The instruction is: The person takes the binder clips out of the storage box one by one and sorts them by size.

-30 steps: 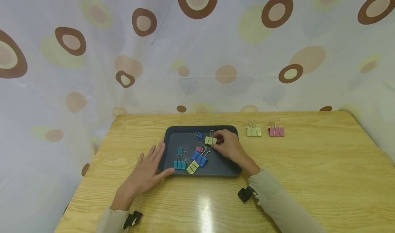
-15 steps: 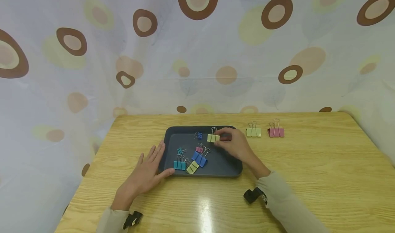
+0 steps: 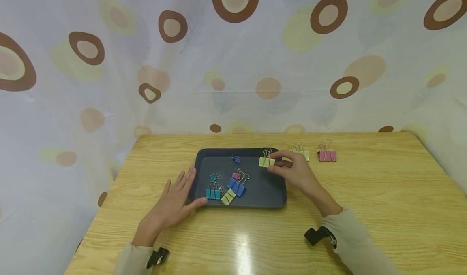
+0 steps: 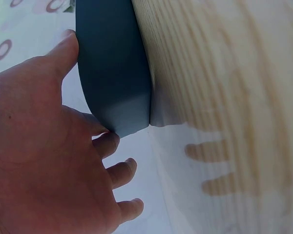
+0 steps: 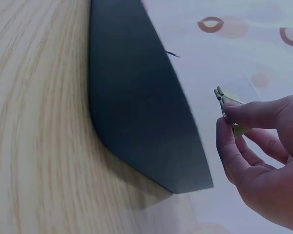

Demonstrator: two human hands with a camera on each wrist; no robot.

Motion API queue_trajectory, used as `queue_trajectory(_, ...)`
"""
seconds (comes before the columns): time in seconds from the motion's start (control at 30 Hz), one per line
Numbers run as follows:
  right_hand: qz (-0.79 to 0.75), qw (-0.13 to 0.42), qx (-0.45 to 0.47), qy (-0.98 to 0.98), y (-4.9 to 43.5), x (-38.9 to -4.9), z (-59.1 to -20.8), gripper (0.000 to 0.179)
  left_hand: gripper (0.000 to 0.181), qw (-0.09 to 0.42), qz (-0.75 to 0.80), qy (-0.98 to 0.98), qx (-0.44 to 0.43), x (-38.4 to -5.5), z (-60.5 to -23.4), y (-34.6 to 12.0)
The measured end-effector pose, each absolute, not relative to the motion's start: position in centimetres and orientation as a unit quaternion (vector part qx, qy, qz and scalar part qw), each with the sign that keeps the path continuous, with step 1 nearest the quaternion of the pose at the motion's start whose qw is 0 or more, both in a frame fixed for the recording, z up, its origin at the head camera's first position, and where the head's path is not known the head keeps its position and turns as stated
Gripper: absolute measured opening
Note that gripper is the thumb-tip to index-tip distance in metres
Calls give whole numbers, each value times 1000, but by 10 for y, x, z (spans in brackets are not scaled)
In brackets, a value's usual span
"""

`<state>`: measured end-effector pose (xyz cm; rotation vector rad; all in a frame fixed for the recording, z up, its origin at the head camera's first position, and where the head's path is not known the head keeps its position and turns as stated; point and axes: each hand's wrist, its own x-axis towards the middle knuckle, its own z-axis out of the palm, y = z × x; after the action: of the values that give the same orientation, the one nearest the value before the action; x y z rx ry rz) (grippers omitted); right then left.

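Note:
My right hand (image 3: 297, 173) pinches a pale yellow binder clip (image 3: 266, 162) between thumb and fingers, over the back right part of the dark grey tray (image 3: 262, 190). In the right wrist view that clip is seen nearly edge-on, higher than the tray's rim. My left hand (image 3: 171, 206) lies along the tray's left end with straight fingers, thumb at the front rim; the left wrist view shows fingertips against the tray's outer wall. Inside the tray are a teal clip (image 3: 213, 194), another yellow clip (image 3: 228, 196), a blue clip (image 3: 237, 186) and smaller teal, pink and blue ones.
On the wooden table (image 3: 383, 198), right of the tray, stand a yellow binder clip (image 3: 305, 156), partly hidden by my right hand, and a pink binder clip (image 3: 327, 156). A patterned curtain (image 3: 233, 64) hangs behind the table's back edge.
The right hand has lifted the yellow clip slightly and carried it rightward across the back of the tray. The left hand and the other clips have stayed put.

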<state>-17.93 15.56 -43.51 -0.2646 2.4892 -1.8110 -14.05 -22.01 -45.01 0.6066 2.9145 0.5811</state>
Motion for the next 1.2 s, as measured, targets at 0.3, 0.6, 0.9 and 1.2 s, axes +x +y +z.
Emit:
queue_trajectory(0.3, -590, 4, -83, 803, 182, -165, -434, 31, 98, 58, 193, 958, 203, -142, -452, -216)
queue_trajectory(0.6, -599, 4, -79, 797, 209, -154, -440, 31, 98, 60, 193, 958, 205, -141, -451, -214)
queue_trajectory(0.9, -571, 4, -69, 818, 228, -157, -451, 30, 97, 60, 192, 959, 199, -139, -450, -217)
queue_trajectory(1.2, -485, -5, -39, 874, 246, -160, -460, 25, 97, 61, 194, 959, 199, -139, -450, -219)
